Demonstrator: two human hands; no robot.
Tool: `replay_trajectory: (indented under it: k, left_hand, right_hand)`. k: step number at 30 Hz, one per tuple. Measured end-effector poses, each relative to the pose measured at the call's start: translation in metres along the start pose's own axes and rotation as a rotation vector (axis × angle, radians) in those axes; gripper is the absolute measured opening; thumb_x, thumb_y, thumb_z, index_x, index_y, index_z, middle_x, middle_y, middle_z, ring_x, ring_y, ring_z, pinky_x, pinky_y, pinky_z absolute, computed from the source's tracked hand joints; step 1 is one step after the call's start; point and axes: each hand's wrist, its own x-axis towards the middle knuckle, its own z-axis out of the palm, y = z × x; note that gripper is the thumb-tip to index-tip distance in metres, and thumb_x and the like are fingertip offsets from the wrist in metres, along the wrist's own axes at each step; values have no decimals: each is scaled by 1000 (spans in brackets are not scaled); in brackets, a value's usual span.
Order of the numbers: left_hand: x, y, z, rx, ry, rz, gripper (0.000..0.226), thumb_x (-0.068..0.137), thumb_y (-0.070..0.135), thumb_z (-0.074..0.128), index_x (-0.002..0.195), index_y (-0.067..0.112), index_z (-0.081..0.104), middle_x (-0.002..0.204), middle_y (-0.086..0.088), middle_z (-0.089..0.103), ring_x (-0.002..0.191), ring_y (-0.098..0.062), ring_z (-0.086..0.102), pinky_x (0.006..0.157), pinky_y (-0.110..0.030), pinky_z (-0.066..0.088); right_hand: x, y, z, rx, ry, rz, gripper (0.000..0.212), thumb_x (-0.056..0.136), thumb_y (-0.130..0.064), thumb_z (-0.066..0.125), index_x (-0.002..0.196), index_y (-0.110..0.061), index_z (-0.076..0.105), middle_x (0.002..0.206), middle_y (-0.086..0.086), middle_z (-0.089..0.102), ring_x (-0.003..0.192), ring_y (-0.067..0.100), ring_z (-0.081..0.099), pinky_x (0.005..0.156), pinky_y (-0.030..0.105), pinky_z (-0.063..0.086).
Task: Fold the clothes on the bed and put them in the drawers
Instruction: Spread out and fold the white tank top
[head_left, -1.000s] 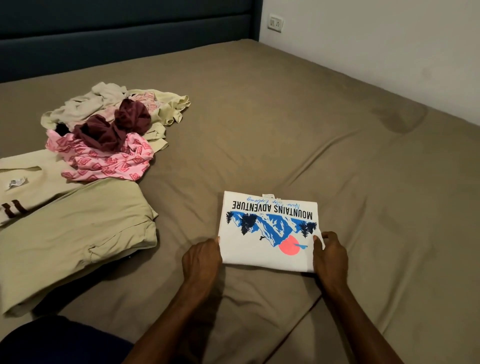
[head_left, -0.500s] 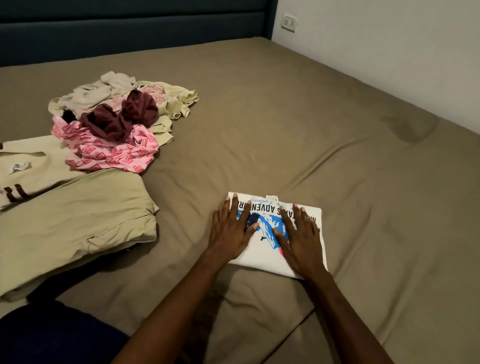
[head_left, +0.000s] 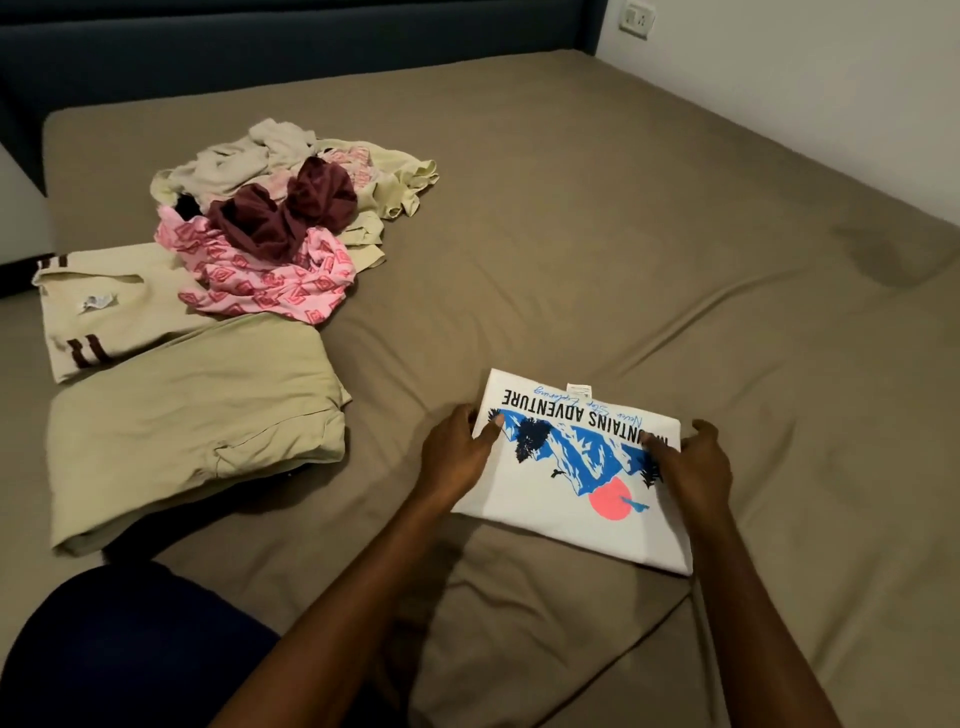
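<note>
A folded white T-shirt (head_left: 561, 499) with a blue mountain print and a pink sun lies on the brown bed sheet (head_left: 623, 234). My left hand (head_left: 460, 457) grips its left edge, thumb on top. My right hand (head_left: 693, 467) grips its right edge the same way. To the left lies a folded beige garment (head_left: 192, 421), and behind it a flat beige top with dark stripes (head_left: 109, 306). Further back sits a loose heap: a pink patterned piece (head_left: 270, 280), a maroon piece (head_left: 291, 213) and pale cream clothes (head_left: 249, 161).
A dark blue headboard (head_left: 291, 57) runs along the far side. A white wall (head_left: 831, 78) with a socket (head_left: 638, 20) borders the bed on the right. My dark-clad knee (head_left: 124, 649) shows at the bottom left. No drawers are in view.
Both hands pressed flat on top of the white T-shirt half a second ago; now they have slid outward to grip its left and right edges. The camera view has shifted slightly.
</note>
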Motion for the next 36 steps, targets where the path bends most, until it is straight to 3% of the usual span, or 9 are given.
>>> replay_trajectory:
  k: [3,5,9,12,16,24,27,31,36]
  left_hand:
    - [9,28,-1,-18,-124,-132,46,97,60,52,113,19,64,115,1,72,106,-26,67,92,-38,52]
    - [15,37,3,54,-170,-144,49,93,62,53,110,19,69,110,2,74,100,-25,69,88,-36,54]
    - [29,33,-3,-246,-271,-182,41,87,47,69,112,15,76,106,1,78,94,-20,74,94,-43,58]
    - [26,33,-22,-582,-370,-230,23,96,15,69,113,1,73,106,-15,77,92,-29,75,91,-44,60]
    - [15,36,-70,-718,-397,-248,30,96,12,68,120,-5,68,110,-23,75,97,-38,73,89,-48,60]
    - [12,2,-256,-584,-140,-274,32,85,24,81,101,-3,77,99,-23,76,88,-37,75,85,-45,60]
    - [24,-26,-335,-498,38,-317,34,78,31,88,82,1,71,80,-13,75,59,-23,67,53,-25,51]
    - [49,-62,-414,-381,106,-355,29,83,24,85,66,11,65,64,-8,68,45,-13,57,44,-18,42]
    - [107,-98,-503,-341,69,-361,15,98,14,67,96,0,73,90,-14,79,65,-17,74,55,-23,57]
  right_hand:
    - [1,-24,-22,306,-191,164,30,93,-25,74,93,3,64,72,14,61,42,9,55,43,16,38]
    - [-2,-31,-25,390,-261,214,21,95,-14,69,85,2,61,60,15,62,32,6,50,35,14,34]
    - [-11,-35,-30,566,-352,341,22,93,-9,66,110,7,64,73,19,76,53,29,71,47,32,58]
    - [-26,-42,-32,727,-492,463,24,94,-12,59,112,3,65,92,24,77,65,37,75,55,45,63]
    - [-49,-62,-24,927,-636,508,31,96,-12,50,121,0,65,107,25,75,76,39,76,64,51,64]
    - [-106,-189,75,1081,-915,440,48,87,-6,44,131,3,62,124,27,69,93,40,74,83,55,60]
    - [-125,-250,137,1065,-1006,436,54,84,-5,44,136,3,58,132,28,64,110,44,69,93,58,57]
    - [-149,-317,204,1080,-1040,432,55,82,4,44,135,12,56,128,31,66,101,41,72,83,49,62]
    - [-177,-392,277,1173,-1021,472,64,67,7,51,131,14,57,127,30,67,118,47,63,108,57,48]
